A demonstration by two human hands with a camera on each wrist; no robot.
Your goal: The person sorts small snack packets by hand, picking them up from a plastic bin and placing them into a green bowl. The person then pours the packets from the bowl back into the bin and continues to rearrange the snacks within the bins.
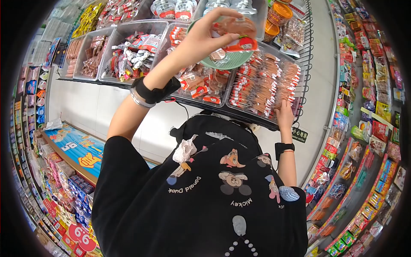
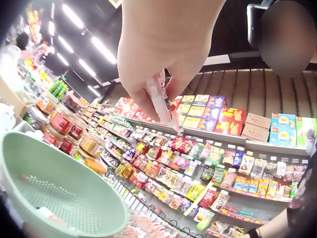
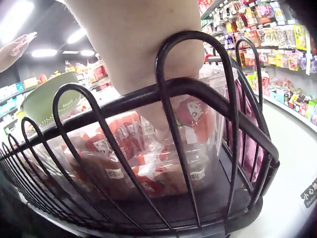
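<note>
My left hand [image 1: 209,33] is raised over the display and pinches a clear snack packet [image 1: 245,43] with red printing and a reddish-brown filling. In the left wrist view, the same packet [image 2: 159,101] hangs edge-on between thumb and fingers. Below it is a green perforated basket [image 1: 233,63] with a few packets inside, resting over the bins. My right hand [image 1: 284,115] reaches down into the near right end of a bin, its fingers among rows of similar packets [image 1: 266,81]. In the right wrist view it goes behind the wire rail, fingertips hidden; I cannot tell whether they grip one.
A black wire rail [image 3: 171,87] borders the display near my right hand. More clear bins of snacks [image 1: 141,43] stand to the left, and orange-lidded tubs [image 1: 280,13] at the back. Stocked shelves [image 1: 372,107] line the right, across an aisle. A floor sign [image 1: 299,134] stands by the rail.
</note>
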